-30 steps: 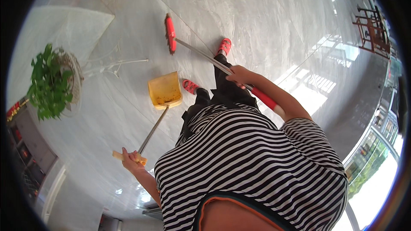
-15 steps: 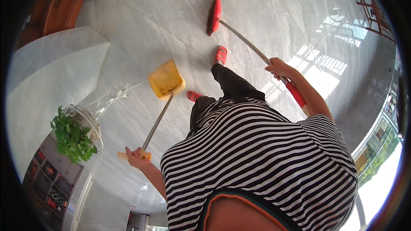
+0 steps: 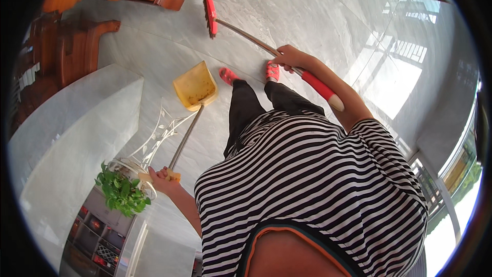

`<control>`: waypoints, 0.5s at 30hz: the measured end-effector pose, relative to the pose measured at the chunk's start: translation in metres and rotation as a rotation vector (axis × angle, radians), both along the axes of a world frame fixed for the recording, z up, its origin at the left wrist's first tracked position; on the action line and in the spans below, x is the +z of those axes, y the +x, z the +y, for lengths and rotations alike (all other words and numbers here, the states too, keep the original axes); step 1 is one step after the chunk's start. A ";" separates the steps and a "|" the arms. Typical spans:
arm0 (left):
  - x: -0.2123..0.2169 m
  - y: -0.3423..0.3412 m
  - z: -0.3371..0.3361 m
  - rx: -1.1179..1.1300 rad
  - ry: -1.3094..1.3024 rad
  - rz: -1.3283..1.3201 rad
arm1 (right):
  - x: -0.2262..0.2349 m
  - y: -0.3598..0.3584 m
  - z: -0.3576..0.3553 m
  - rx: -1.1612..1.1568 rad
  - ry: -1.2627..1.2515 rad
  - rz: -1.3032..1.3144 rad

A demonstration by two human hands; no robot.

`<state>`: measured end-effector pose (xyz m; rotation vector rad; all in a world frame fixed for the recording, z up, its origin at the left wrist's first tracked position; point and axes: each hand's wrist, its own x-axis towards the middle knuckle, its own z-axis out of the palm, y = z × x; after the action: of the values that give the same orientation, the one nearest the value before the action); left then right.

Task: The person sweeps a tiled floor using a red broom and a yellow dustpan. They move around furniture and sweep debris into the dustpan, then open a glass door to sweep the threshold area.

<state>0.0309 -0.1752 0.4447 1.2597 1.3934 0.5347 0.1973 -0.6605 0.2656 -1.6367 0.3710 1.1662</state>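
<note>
One dustpan [image 3: 196,88], left of center, is gripped in your left hand [image 3: 163,178]; your right hand [image 3: 290,57] clasps a red broom [image 3: 210,14].

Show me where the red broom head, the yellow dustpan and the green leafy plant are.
Red broom head [image 3: 211,13]: head view, middle of its red bar.
Yellow dustpan [image 3: 191,80]: head view, bare inner surface of its pan.
Green leafy plant [image 3: 123,191]: head view, middle of its foliage.

Cannot read any lettering, label, brand, number or sign anywhere, from the upper left of the frame to lower right.
</note>
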 end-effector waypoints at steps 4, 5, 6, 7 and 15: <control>-0.019 0.042 0.027 -0.059 -0.036 0.019 | -0.019 0.011 -0.013 -0.107 -0.011 0.104; -0.024 0.054 0.030 -0.058 -0.044 0.026 | -0.019 0.000 -0.033 -0.030 -0.112 0.126; -0.029 0.063 0.037 -0.041 -0.044 0.028 | 0.000 -0.007 -0.040 -0.095 -0.110 0.126; -0.039 0.070 0.049 -0.052 -0.060 0.018 | 0.011 -0.021 -0.050 -0.147 -0.149 0.164; -0.125 0.163 0.132 -0.199 -0.207 -0.012 | 0.059 0.008 0.022 -0.260 -0.436 0.239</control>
<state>0.1938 -0.0436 0.3192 1.2078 1.2612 0.2546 0.2054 -0.6381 0.3242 -1.7505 1.0191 1.1346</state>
